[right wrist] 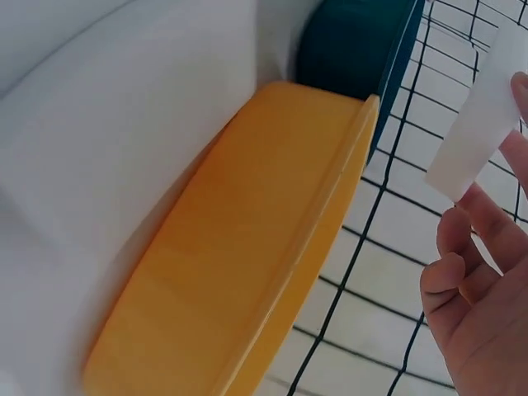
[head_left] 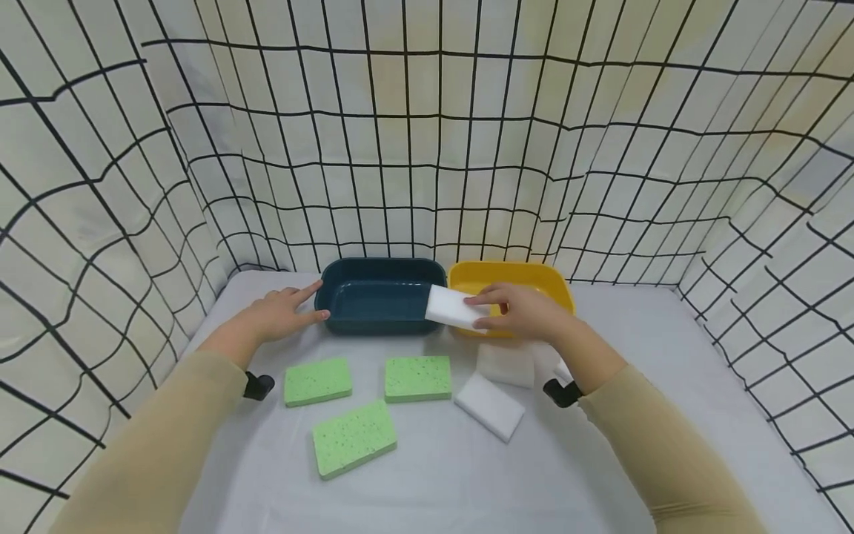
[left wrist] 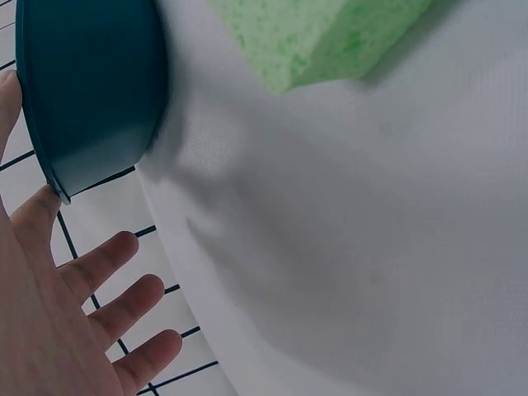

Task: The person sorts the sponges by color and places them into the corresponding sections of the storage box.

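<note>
My right hand [head_left: 523, 310] pinches a white sponge [head_left: 448, 305] by its right end, over the spot where the two basins meet. In the right wrist view the white sponge [right wrist: 483, 111] is between thumb and fingers, above the rim of the yellow basin [right wrist: 206, 247]. At the left end of the dark blue basin [head_left: 380, 326], my left hand [head_left: 283, 313] touches the rim with thumb and a finger. Its other fingers are spread and straight in the left wrist view, beside the dark blue basin [left wrist: 91, 91].
Three green sponges [head_left: 317, 382], [head_left: 418, 379], [head_left: 354, 437] lie on the white tabletop. To their right are white sponges [head_left: 490, 406], [head_left: 505, 365], one partly behind the right wrist. A black wire grid [head_left: 437, 141] stands behind the basins and along both sides.
</note>
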`<state>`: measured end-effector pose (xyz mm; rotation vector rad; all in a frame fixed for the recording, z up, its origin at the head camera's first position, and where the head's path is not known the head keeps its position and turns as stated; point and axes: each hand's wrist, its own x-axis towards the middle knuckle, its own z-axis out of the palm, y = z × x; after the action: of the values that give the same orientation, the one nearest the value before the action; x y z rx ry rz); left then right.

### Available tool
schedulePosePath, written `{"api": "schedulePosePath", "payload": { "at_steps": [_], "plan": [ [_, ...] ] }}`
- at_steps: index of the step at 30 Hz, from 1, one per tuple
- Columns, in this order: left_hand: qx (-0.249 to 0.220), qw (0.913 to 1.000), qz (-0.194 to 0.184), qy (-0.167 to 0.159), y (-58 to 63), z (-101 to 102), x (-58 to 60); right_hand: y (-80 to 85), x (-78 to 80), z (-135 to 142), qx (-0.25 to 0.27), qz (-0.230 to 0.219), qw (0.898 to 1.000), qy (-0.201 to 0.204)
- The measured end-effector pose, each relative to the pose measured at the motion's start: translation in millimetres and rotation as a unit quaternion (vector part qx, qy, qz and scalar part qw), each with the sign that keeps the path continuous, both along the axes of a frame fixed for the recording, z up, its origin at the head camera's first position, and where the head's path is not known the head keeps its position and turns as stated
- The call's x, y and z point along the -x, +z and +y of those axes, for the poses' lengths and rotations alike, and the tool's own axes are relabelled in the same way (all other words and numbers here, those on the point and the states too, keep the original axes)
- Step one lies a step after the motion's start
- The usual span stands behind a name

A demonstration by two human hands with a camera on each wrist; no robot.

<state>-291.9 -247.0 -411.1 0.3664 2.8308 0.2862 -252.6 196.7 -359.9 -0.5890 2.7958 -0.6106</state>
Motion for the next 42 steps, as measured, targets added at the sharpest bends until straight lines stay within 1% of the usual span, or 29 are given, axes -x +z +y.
{"api": "schedulePosePath", "payload": {
  "at_steps": [4, 7, 11, 14, 18, 21, 25, 32, 36, 42],
  "plan": [
    [-0.002, 1.0, 0.001, 0.001, -1.6, -0.3, -0.2, 0.1, 14.5, -24.1, 0.011, -0.006, 1.0, -0.002],
    [-0.002, 1.0, 0.003, 0.001, -1.9, -1.0, -0.7, -2.5, 27.0, -42.6, 0.023, -0.021, 1.0, 0.0],
    [-0.003, 1.0, 0.008, 0.001, -3.2, -2.7, 0.3, -5.9, 44.0, -70.0, 0.027, -0.02, 0.999, 0.019],
    [0.0, 0.9999, 0.01, 0.001, -4.6, -4.0, 0.6, -9.3, 55.7, -91.5, 0.015, -0.007, 0.999, 0.039],
    [0.002, 0.9999, 0.012, 0.003, -4.0, -4.6, -0.9, -16.0, 69.3, -116.8, 0.001, -0.012, 0.999, 0.042],
    [0.0, 0.9999, 0.013, 0.004, -3.4, -3.9, -0.8, -20.2, 76.7, -131.8, -0.016, -0.016, 0.999, 0.042],
    [0.0, 0.9999, 0.016, 0.006, -3.2, -2.0, 0.4, -25.0, 82.8, -148.5, -0.036, -0.025, 0.998, 0.042],
    [0.007, 0.9998, 0.008, 0.017, -3.1, -0.4, -0.4, -37.2, 84.7, -173.3, -0.038, -0.057, 0.998, 0.004],
    [0.009, 0.9998, 0.01, 0.014, -1.1, 0.3, -1.2, -42.8, 84.4, -183.8, -0.058, -0.054, 0.997, -0.014],
    [0.011, 0.9998, 0.011, 0.01, 0.6, 0.7, -0.1, -47.4, 82.5, -191.9, -0.093, -0.055, 0.994, -0.003]
  ]
}}
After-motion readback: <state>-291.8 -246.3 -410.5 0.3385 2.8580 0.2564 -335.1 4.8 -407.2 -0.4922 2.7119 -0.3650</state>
